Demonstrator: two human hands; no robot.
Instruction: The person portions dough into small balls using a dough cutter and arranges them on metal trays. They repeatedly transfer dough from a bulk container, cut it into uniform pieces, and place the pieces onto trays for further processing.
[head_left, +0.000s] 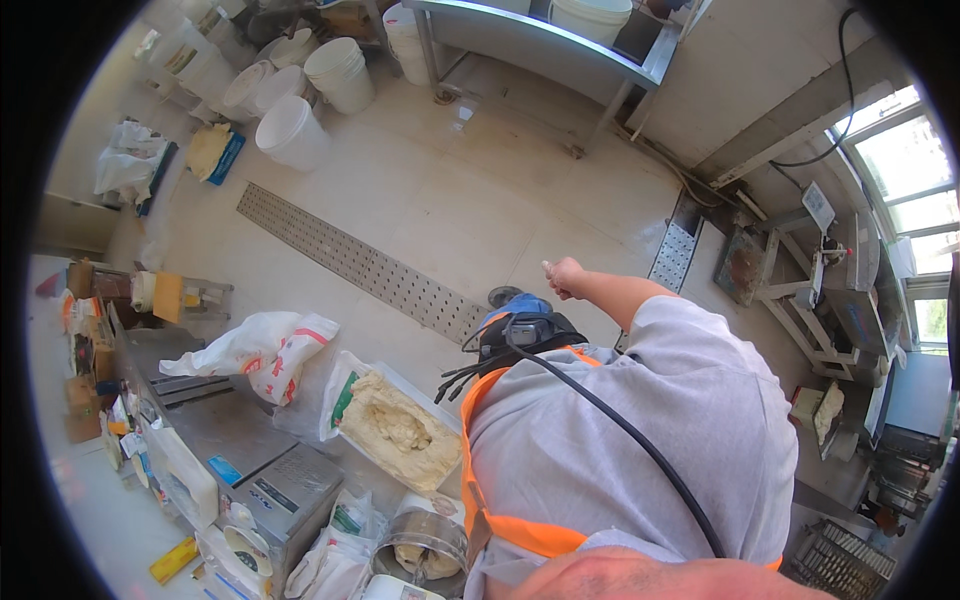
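Observation:
My right hand (562, 277) is held out in front of my body, above the floor near a dark shoe (505, 295). Its fingers look partly curled and whitish at the tips; whether anything small is between them cannot be told. My left hand is out of view. To the left of my torso stands a white rectangular tub of pale dough (405, 431) with a hollow in its middle. A metal mixer bowl (424, 544) with dough inside is below it. A white plastic bag with red print (259, 352) lies beyond the tub.
A perforated metal drain cover (360, 262) crosses the tiled floor. White buckets (292, 135) stand at the upper left, a steel table (540, 37) at the top. A steel machine or counter (277, 495) is at the lower left, a metal-framed machine (817, 292) at the right.

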